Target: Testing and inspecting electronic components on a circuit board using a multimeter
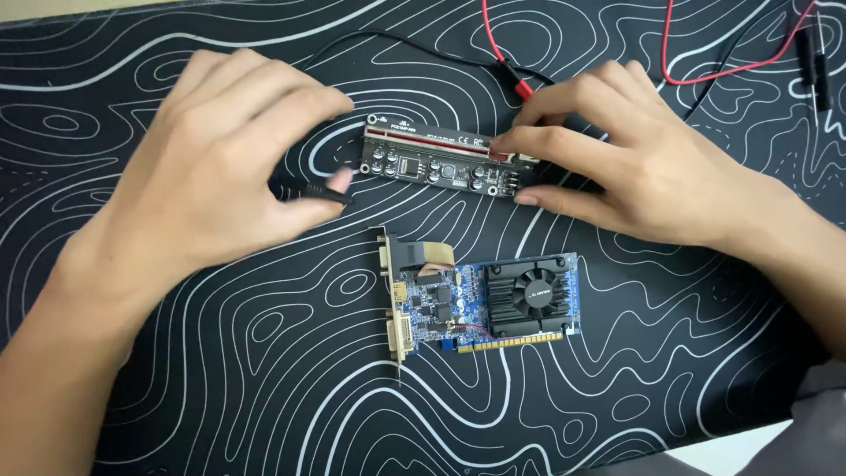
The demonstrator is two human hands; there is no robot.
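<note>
Black worktop mat (220, 379) with white contour lines; two boards laid out, both hands at the far one.

Riser board (436, 159) lay near the far edge at centre; graphics card (480, 304) with black fan sat just nearer, untouched. Left hand (207, 167) held a black cable plug (322, 192) in a narrow grip, tip just beside the riser's left end. Right hand (617, 154) pinched the riser's right end, fingers closed on its edges. Red wire (502, 48) trailed to the far edge. Judgement: plug should be lined up square with the socket, board braced flat, pressure kept off the capacitors.
</note>
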